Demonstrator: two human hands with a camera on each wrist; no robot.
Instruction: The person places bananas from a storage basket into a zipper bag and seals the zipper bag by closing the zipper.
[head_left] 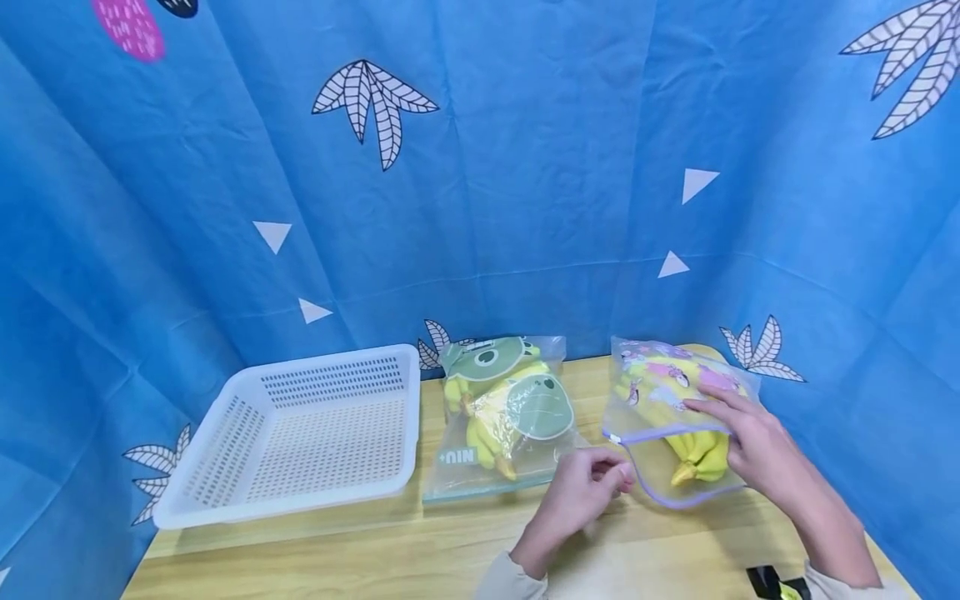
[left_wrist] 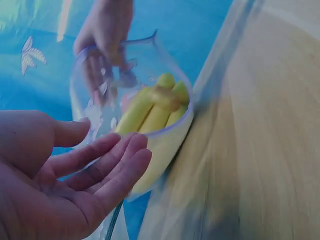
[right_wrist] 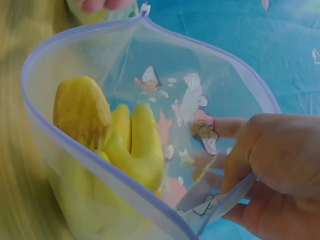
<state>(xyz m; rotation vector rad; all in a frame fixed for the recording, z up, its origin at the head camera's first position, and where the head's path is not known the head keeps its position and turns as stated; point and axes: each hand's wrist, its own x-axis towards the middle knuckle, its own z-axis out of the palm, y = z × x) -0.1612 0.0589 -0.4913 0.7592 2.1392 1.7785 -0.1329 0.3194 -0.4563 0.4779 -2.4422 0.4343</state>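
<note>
A clear zip bag with a purple rim [head_left: 652, 487] and pink and white sea prints lies at the right with its mouth spread wide. Inside it is a bunch of yellow bananas [head_left: 699, 454], its brown stem end [right_wrist: 82, 112] towards the opening. My right hand [head_left: 761, 446] pinches the bag's upper panel at the rim; in the right wrist view some fingers show through the film. Just left of the mouth is my left hand [head_left: 588, 483], near the white zip slider [head_left: 615, 437]. In the left wrist view its fingers [left_wrist: 107, 165] extend loosely with nothing in them.
A second clear bag [head_left: 453, 479] with green prints and yellow fruit inside lies at the middle of the wooden table [head_left: 360, 558]. To its left stands a white plastic basket [head_left: 333, 450]. A blue curtain [head_left: 525, 208] hangs behind. A small black item [head_left: 765, 581] lies at the front right.
</note>
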